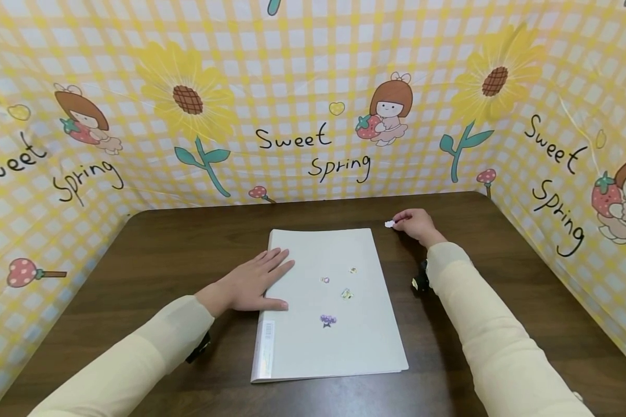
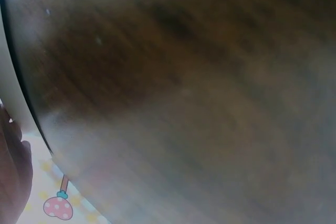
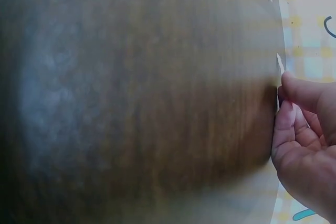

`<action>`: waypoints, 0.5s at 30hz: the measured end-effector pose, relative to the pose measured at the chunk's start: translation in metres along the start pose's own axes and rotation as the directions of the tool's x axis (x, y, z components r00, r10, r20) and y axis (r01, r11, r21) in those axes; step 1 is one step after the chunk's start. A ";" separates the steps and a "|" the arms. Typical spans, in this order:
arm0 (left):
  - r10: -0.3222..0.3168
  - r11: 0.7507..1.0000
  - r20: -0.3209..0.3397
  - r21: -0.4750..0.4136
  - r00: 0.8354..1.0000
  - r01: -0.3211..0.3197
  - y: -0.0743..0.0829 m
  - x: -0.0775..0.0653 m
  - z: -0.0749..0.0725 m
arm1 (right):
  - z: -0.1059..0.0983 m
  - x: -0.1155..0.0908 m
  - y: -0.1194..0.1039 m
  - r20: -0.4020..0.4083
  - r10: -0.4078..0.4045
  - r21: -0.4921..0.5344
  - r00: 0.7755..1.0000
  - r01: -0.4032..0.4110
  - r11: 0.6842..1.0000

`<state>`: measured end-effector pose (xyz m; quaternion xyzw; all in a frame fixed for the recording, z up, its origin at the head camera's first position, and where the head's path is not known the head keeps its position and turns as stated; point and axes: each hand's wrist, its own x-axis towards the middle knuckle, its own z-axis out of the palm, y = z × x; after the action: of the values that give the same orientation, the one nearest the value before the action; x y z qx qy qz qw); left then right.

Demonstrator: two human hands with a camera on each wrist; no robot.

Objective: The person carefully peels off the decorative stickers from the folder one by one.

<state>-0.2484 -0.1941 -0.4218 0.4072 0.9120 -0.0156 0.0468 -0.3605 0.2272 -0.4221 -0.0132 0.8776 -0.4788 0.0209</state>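
Observation:
A white folder lies on the table in the head view, its spine to the left with a barcode label. My left hand rests flat across its left edge, fingers and thumb spread. Several small stickers sit on the cover: a purple bouquet-shaped one, a green and yellow one and smaller ones above. Beyond the folder's far right corner, my right hand pinches a small white sticker-like piece between thumb and fingers. The right wrist view shows the piece's thin edge poking out past the thumb tip.
The dark brown wooden table surrounds the folder. A yellow checked cloth with flowers and lettering hangs along the back and both sides. Dark wrist-worn devices show beneath both sleeves, the right one beside the folder's right edge.

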 end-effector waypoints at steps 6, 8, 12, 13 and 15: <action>0.001 1.000 -0.003 0.002 1.000 -0.001 0.000 0.000 0.000 | 0.002 0.001 -0.001 -0.004 0.033 -0.038 0.999 -0.033 0.999; 0.002 1.000 -0.004 0.002 1.000 -0.002 0.000 0.000 -0.001 | 0.004 0.002 -0.001 -0.001 0.039 -0.063 0.999 -0.039 0.997; 0.004 1.000 -0.005 -0.003 1.000 -0.004 0.001 -0.001 -0.002 | 0.005 0.001 -0.003 -0.001 0.038 -0.093 0.999 -0.038 0.995; 0.005 1.000 -0.006 -0.005 1.000 -0.005 0.002 -0.001 -0.003 | 0.005 0.001 -0.003 -0.004 0.035 -0.103 0.999 -0.035 0.994; 0.006 1.000 -0.006 -0.006 1.000 -0.006 0.002 -0.001 -0.003 | 0.005 0.001 -0.003 -0.008 0.031 -0.124 0.999 -0.032 0.992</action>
<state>-0.2458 -0.1933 -0.4182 0.4097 0.9110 -0.0112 0.0453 -0.3612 0.2210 -0.4226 0.0010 0.9059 -0.4229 0.0248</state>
